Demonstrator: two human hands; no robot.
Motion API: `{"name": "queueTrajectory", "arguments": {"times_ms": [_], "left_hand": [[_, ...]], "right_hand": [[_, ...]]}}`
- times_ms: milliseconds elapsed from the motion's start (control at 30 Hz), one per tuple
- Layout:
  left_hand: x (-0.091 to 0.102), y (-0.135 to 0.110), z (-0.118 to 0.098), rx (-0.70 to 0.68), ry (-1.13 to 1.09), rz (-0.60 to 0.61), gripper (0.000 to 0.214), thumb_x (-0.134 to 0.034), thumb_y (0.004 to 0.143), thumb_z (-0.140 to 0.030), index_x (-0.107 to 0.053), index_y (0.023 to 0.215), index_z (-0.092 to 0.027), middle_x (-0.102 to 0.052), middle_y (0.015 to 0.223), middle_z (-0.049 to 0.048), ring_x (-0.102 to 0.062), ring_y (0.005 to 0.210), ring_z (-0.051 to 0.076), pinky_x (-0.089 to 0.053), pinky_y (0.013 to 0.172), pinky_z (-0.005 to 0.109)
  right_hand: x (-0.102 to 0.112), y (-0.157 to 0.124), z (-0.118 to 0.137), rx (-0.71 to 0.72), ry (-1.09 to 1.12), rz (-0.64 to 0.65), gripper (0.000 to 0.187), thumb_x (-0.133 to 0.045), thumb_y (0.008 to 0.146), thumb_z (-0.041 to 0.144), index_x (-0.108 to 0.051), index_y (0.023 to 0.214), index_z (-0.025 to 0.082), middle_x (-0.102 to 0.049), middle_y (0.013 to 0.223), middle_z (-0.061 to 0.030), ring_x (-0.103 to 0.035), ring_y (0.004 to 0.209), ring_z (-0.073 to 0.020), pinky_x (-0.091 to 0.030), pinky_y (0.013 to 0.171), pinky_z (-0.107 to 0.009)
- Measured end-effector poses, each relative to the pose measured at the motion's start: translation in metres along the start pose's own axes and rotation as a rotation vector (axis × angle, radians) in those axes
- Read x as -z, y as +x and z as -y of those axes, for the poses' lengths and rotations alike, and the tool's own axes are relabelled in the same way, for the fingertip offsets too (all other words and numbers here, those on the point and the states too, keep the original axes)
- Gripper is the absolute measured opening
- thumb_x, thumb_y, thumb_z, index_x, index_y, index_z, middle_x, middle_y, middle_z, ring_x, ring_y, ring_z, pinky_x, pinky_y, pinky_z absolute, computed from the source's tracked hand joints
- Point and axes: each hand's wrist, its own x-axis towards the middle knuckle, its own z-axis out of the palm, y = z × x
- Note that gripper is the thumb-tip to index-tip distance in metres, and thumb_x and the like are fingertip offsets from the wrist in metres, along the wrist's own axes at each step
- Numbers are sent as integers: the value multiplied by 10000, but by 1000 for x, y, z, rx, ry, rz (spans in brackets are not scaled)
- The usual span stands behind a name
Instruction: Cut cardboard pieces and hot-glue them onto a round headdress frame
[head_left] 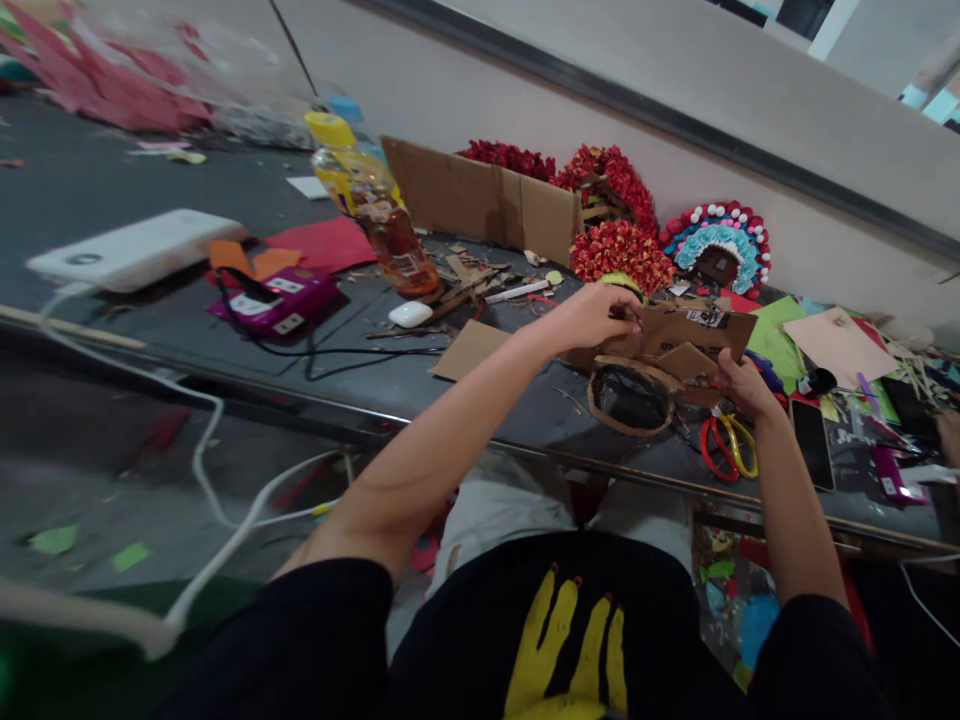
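A printed brown cardboard piece point(667, 328) stands upright near the front edge of the table, between my two hands. My left hand point(602, 316) is closed at its upper left edge, the fingertips bent and partly hidden. At the right end my right hand point(744, 386) grips the cardboard, thumb on the near face. Below it stands a cardboard ring point(632, 428) with an open middle, touching or very near the piece. Scissors point(731, 447) with red and yellow handles lie just below my right hand.
Behind are red flower-covered pieces point(621, 252), a blue-and-red fan-shaped piece point(716, 243) and a cardboard box point(484, 200). Leftward stand a drink bottle point(386, 220), a purple power strip point(281, 303) and a white power bank point(139, 250). A phone point(811, 443) and another person's hand point(949, 432) are rightward.
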Motion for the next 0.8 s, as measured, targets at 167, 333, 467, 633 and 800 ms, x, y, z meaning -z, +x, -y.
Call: {"name": "queueTrajectory", "arguments": {"times_ms": [167, 333, 467, 633, 800], "left_hand": [[1, 0, -1, 5, 15, 8, 156, -624, 710, -244, -665, 811, -132, -660, 763, 46, -548, 692, 129, -394, 666, 244], [1, 0, -3, 12, 55, -8, 136, -619, 705, -227, -656, 800, -136, -623, 705, 12, -509, 645, 113, -371, 631, 234], [1, 0, -3, 14, 37, -21, 129, -624, 696, -207, -648, 802, -138, -605, 684, 4, -497, 629, 108, -371, 625, 234], [0, 0, -1, 8, -8, -20, 141, -627, 693, -205, -638, 817, -139, -624, 715, 15, -526, 649, 115, -404, 644, 242], [1, -2, -2, 12, -61, 20, 219, -632, 710, -227, -626, 901, -121, -670, 840, 62, -599, 769, 146, -448, 726, 267]], "right_hand": [[2, 1, -2, 23, -20, 20, 617, -600, 627, 720, -632, 941, 190, -692, 713, -19, -651, 672, -180, -530, 647, -294], [0, -2, 10, 262, -171, -110, 534, -667, 645, 609, -629, 973, 190, -700, 821, -14, -638, 851, -187, -501, 834, -322], [-6, -5, 30, 475, -272, -140, 476, -658, 687, 556, -623, 1029, 227, -697, 945, -27, -605, 958, -198, -456, 930, -350], [-6, -6, 47, 501, -260, -157, 362, -701, 653, 500, -646, 908, 249, -692, 822, -1, -623, 743, -173, -516, 751, -322], [-3, -9, 56, 538, -243, -306, 262, -647, 710, 450, -687, 860, 239, -694, 737, -7, -656, 703, -189, -532, 732, -354]]}}
